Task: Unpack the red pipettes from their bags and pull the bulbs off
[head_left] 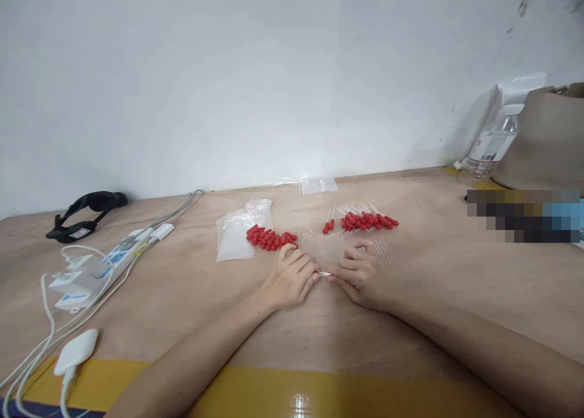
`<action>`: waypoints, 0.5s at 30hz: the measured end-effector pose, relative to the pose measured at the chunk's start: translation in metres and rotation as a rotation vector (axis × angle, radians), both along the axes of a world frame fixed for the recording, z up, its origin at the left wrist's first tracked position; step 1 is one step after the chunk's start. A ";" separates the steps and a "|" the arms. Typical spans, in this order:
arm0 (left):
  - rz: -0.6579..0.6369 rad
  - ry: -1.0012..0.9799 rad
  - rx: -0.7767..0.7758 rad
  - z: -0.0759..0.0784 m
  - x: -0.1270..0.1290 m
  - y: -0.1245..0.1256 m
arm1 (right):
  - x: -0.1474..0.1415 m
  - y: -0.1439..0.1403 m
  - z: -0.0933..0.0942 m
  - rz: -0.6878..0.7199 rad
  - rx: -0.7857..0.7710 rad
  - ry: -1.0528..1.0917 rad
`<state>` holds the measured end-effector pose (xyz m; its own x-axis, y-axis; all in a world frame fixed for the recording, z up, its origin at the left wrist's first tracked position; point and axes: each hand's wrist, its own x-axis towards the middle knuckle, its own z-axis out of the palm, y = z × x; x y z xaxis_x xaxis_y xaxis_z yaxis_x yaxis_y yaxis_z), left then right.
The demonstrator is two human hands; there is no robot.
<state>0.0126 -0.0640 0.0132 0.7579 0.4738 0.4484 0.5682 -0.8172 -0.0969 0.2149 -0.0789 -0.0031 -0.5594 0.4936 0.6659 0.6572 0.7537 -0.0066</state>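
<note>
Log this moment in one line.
left hand: pinching clear tube | right hand: pinching same tube | nearby: red bulbs, other tubes, plastic bags

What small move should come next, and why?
Perhaps the right hand should ease the clear tube toward the left hand: both pinch it, red bulbs lie by the left, bulb-tipped tubes farther back. Whether the left hand grips a bulb is unclear.

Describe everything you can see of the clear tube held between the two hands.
The clear tube is thin and see-through, glass or plastic by its look, with a pale shine. It runs side to side, roughly level, pinched by the fingertips of the left hand and the right hand. Only a short stretch shows; fingers hide the rest, ends included. It sits on the near side of the row of clear tubes.
</note>
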 end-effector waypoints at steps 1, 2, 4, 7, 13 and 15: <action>-0.004 0.003 -0.006 0.000 0.000 0.000 | 0.001 -0.001 0.001 -0.007 0.031 -0.012; -0.009 0.005 -0.013 0.000 0.000 0.000 | 0.003 -0.001 0.002 -0.012 0.063 -0.019; -0.012 0.003 -0.028 -0.001 -0.004 0.000 | 0.009 -0.001 0.002 -0.024 0.112 -0.021; 0.065 -0.036 -0.061 -0.002 -0.018 0.005 | 0.025 0.006 0.000 -0.097 0.138 0.029; 0.238 -0.285 -0.151 0.012 -0.043 0.032 | 0.041 0.024 -0.001 -0.395 0.102 0.126; 0.292 -0.332 -0.142 0.017 -0.043 0.046 | 0.036 0.027 -0.001 -0.410 0.089 0.102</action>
